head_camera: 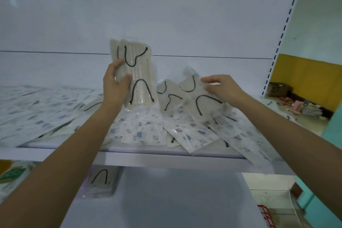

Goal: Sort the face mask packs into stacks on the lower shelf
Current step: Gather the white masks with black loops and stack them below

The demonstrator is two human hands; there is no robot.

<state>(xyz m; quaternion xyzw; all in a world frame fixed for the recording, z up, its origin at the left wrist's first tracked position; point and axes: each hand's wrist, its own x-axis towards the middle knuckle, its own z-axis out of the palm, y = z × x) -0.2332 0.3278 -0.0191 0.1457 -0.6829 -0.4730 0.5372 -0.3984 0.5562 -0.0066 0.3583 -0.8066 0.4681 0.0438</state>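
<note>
Step in hand: beige packs are being gathered out of the mixed pile, not yet stacked. A beige bundle (137,72) is gripped upright by the left hand (115,83), centre-left of frame, thumb across the front and fingers curled round the left edge. A loose beige pack (199,98), tilted on the pile right of centre, is pinched at its right edge by the right hand (224,87); the fingers underneath are hidden. A third beige pack (167,96) lies between the two hands, untouched. Printed packs (142,131) are spread over the upper shelf (166,159) below both hands.

Next move, as judged: the pinched pack is to be lifted clear and squared onto the bundle, then carried down to the lower shelf (175,200), where a beige stack (100,181) is seen at lower left of centre, well below the hands. Slippery wrappers are likely; the bundle may fan out.
</note>
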